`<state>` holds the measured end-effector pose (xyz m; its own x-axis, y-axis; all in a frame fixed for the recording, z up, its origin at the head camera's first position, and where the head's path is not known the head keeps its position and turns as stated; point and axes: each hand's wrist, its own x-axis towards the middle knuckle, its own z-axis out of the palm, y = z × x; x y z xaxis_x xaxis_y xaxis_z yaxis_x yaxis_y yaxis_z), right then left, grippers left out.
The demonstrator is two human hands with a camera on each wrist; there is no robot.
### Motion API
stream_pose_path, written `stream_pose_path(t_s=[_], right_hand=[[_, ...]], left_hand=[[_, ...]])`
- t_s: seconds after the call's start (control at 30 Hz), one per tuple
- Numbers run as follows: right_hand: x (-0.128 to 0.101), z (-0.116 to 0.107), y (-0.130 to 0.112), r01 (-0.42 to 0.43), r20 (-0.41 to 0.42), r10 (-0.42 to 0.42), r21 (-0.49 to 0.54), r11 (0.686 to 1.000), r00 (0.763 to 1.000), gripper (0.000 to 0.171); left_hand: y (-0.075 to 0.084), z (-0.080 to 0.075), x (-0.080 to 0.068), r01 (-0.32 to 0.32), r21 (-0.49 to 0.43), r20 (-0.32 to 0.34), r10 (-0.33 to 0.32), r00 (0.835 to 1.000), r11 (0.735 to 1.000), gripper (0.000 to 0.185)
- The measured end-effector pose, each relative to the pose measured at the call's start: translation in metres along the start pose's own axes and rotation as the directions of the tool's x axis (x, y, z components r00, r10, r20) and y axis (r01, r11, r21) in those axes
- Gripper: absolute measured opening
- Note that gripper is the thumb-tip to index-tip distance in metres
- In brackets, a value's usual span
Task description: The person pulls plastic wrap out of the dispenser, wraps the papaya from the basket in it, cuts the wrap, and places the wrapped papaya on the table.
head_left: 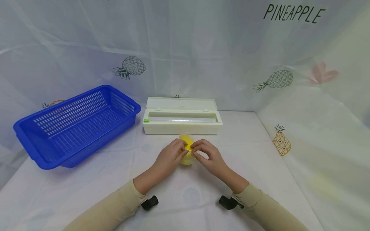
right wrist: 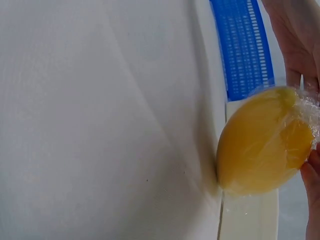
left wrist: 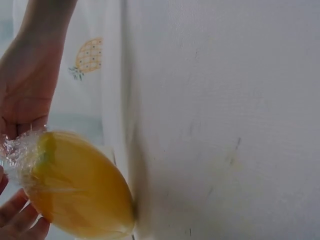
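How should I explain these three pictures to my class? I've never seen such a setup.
There is no machine here: a person works with a bare left hand and right hand. The wide picture comes from a camera worn on the head, looking forward and down; the two close ones come from cameras on the wrists, one on each. On the pale surface stand a blue basket, to the person's left, and a white box, its lid open and a roll inside. Between the hands is a rounded yellow thing wrapped in clear film. Each hand's grip seems to be on the film bunched at one end.
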<state>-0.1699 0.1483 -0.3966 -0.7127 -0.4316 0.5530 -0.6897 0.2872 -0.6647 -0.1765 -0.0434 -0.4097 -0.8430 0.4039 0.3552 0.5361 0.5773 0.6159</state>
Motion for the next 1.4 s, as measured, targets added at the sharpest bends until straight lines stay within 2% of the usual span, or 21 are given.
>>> stream_pose_path(t_s=[0.17,0.23,0.43,0.53,0.67,0.87,1.07,1.13,1.23,1.33,1.4], right_hand=[[0.001,0.003,0.020,0.010,0.025,-0.009,-0.057,0.998,1.000,0.011],[0.002,0.006,0.032,0.020,0.019,-0.019,-0.073,0.997,1.000,0.013],[0.004,0.009,0.051,0.066,-0.014,-0.068,-0.106,0.992,0.998,0.013],[0.006,0.011,0.051,0.053,-0.034,-0.057,-0.096,0.994,0.998,0.013],[0.007,0.013,0.048,-0.002,-0.071,-0.002,-0.058,0.998,0.997,0.016],[0.006,0.020,0.045,-0.085,-0.150,0.071,-0.083,0.993,0.986,0.019],[-0.001,0.025,0.043,-0.153,-0.162,0.137,-0.089,0.984,0.977,0.024],[-0.002,0.025,0.043,-0.179,-0.158,0.166,-0.069,0.981,0.973,0.026],[-0.002,0.024,0.045,-0.224,-0.158,0.216,-0.038,0.974,0.964,0.031],[-0.002,0.024,0.048,-0.287,-0.141,0.292,0.056,0.956,0.946,0.032],[-0.001,0.025,0.050,-0.338,-0.111,0.356,0.154,0.929,0.928,0.034]], left_hand=[[-0.003,0.000,0.003,-0.030,0.011,0.032,0.030,0.999,0.999,0.018],[-0.003,0.000,0.004,-0.020,0.025,0.038,0.019,0.999,0.999,0.019],[-0.002,0.002,0.007,0.090,0.028,0.049,-0.091,0.995,0.996,0.014],[-0.001,0.004,0.008,0.122,0.018,0.025,-0.123,0.992,0.992,0.014],[-0.001,0.007,0.010,0.140,0.006,-0.008,-0.140,0.990,0.990,0.017],[0.000,0.011,0.010,0.166,0.024,-0.050,-0.164,0.985,0.986,0.018],[-0.004,0.014,0.008,0.114,0.059,-0.086,-0.108,0.990,0.992,0.021],[-0.006,0.015,0.007,0.109,0.066,-0.076,-0.104,0.992,0.992,0.022],[-0.009,0.015,0.006,0.129,0.028,-0.046,-0.128,0.991,0.991,0.022],[-0.010,0.015,0.006,0.179,-0.050,-0.010,-0.180,0.984,0.983,0.020],[-0.012,0.017,0.006,0.220,-0.105,0.006,-0.220,0.975,0.970,0.019]])
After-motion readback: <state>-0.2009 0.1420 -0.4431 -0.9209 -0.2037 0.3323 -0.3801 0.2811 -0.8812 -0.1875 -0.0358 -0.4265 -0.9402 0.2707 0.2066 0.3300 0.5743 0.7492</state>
